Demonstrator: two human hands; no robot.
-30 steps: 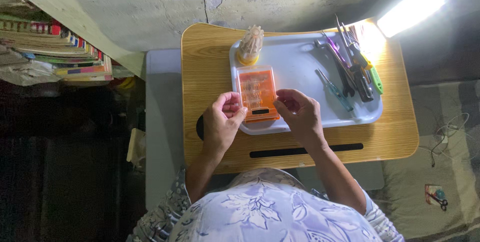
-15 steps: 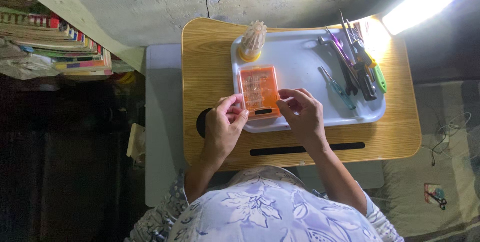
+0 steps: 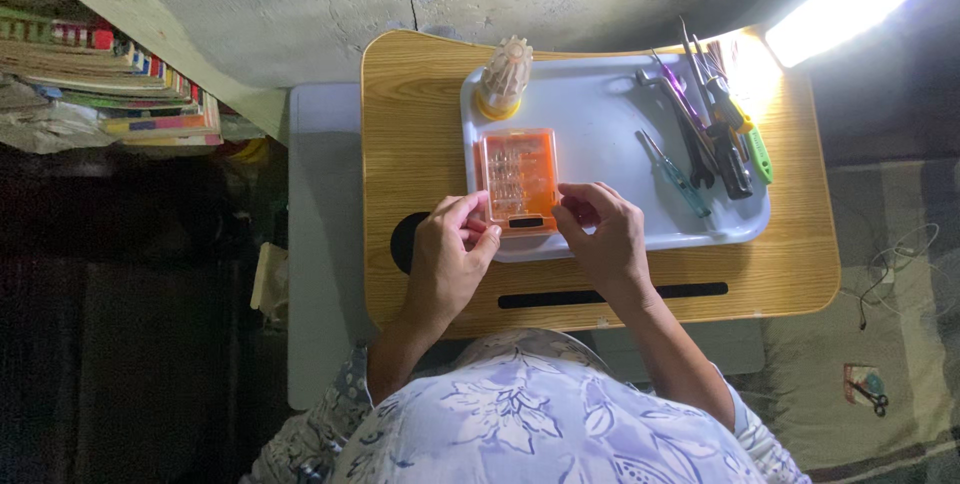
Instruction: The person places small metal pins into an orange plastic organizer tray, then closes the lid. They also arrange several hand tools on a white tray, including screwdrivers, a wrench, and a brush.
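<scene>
An orange plastic case [image 3: 517, 178] with a clear lid and rows of small bits lies on a pale grey tray [image 3: 600, 124]. My left hand [image 3: 448, 259] grips the case's near left corner with thumb and fingers. My right hand [image 3: 598, 234] holds the near right corner. The tray rests on a small wooden lap desk [image 3: 410, 144]. A pale ridged handle on a yellow base [image 3: 503, 78] stands upright at the tray's far left corner, just beyond the case.
Pliers, a green-handled cutter and a blue screwdriver [image 3: 676, 176] lie with other tools [image 3: 715, 114] at the tray's right side. A bright lamp [image 3: 838, 8] glows at top right. Stacked books [image 3: 110, 84] fill the left. Small scissors [image 3: 868, 392] lie on bedding at right.
The case has settled flat on the tray. Both hands have slid toward its near end and stay on its corners.
</scene>
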